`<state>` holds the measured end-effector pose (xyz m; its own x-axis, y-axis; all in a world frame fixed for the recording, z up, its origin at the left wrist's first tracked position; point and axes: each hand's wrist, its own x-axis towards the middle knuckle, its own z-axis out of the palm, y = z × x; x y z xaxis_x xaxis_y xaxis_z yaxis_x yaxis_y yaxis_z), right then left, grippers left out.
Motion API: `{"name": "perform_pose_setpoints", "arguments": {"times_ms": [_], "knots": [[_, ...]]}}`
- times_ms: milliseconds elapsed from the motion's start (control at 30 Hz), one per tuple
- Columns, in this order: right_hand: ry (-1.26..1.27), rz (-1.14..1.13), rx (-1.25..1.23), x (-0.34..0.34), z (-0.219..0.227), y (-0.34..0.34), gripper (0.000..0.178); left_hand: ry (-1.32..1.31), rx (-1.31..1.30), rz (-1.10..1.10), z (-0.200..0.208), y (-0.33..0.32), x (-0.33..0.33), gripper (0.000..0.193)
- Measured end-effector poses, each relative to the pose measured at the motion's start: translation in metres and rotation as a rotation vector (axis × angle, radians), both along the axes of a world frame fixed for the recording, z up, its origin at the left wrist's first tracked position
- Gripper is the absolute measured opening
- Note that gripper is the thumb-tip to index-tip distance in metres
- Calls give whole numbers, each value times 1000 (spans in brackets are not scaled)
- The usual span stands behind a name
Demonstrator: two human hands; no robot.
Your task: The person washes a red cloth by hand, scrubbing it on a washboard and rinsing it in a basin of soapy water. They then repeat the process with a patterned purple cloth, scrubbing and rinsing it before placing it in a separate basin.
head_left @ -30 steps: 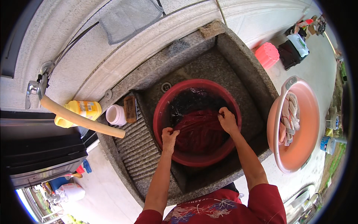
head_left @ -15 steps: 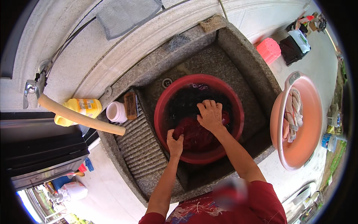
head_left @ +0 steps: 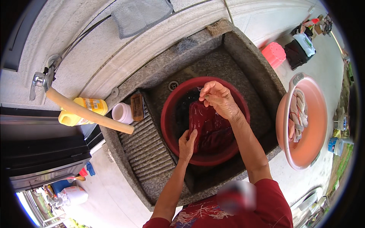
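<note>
A wet dark red cloth [head_left: 207, 123] lies in the dark water of a round red basin [head_left: 166, 135], partly raised above the surface. At the cloth's near left edge, my left hand [head_left: 187, 145] grips it, thumb on top and fingers folded behind. Over the cloth's far end is my right hand [head_left: 220, 100], lifted, with its fingers curled and the tips drawn together. Whatever is between those fingertips, if anything, is too small to name. The basin stands inside a grey stone sink [head_left: 258, 62], beside its ridged washboard [head_left: 142, 152].
On the sink's left side are a wooden scrubbing brush [head_left: 137, 107], a white tub [head_left: 122, 113] and a yellow bottle [head_left: 89, 108]. A beige hose [head_left: 89, 114] hangs from the tap [head_left: 41, 81] over the washboard. At right stands a peach basin [head_left: 317, 125] with pale cloths [head_left: 299, 110].
My right hand has risen off the cloth, its fingers now curled together. The cloth has come up out of the water and spread, with my left hand shifted slightly right along its edge.
</note>
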<state>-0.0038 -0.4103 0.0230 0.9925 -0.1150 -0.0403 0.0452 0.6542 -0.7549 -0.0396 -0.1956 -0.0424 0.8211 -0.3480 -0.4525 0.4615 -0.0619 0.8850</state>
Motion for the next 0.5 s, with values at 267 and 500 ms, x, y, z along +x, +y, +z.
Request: {"name": "perform_pose_setpoints", "arguments": {"times_ms": [267, 500], "knots": [[322, -25, -1990, -60, -145, 46, 26, -217, 542, -92, -81, 33, -6, 34], [600, -13, -1074, -79, -147, 7, 19, 492, -185, 256, -54, 41, 5, 16]]}}
